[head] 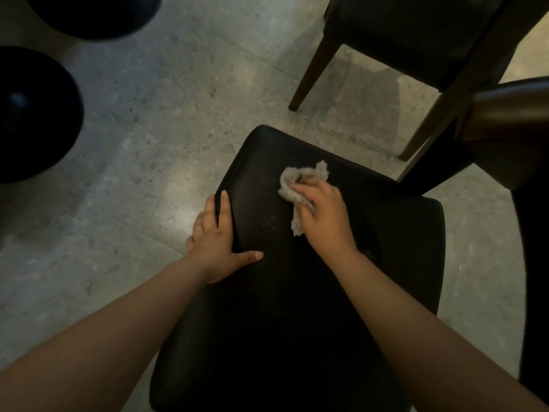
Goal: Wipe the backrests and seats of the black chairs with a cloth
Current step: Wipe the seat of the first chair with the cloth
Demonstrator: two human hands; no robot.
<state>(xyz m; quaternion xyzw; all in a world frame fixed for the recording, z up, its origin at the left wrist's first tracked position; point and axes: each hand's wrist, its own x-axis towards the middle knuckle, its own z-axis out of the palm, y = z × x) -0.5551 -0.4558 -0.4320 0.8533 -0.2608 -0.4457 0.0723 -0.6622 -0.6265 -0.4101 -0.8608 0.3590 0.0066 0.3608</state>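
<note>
A black padded chair seat [386,248] fills the lower middle of the head view. My right hand [322,215] presses a crumpled beige cloth [297,182] onto the far half of the seat, fingers curled over it. My left hand [218,233] lies on the seat's left edge, index finger and thumb on top, the other fingers over the side. A second black chair [416,34] with brown wooden legs stands at the top right.
A dark wooden table edge [511,108] juts in from the right above the seat. Two round black bases [32,114] sit on the speckled grey floor [178,99] at the left. Open floor lies between them and the chairs.
</note>
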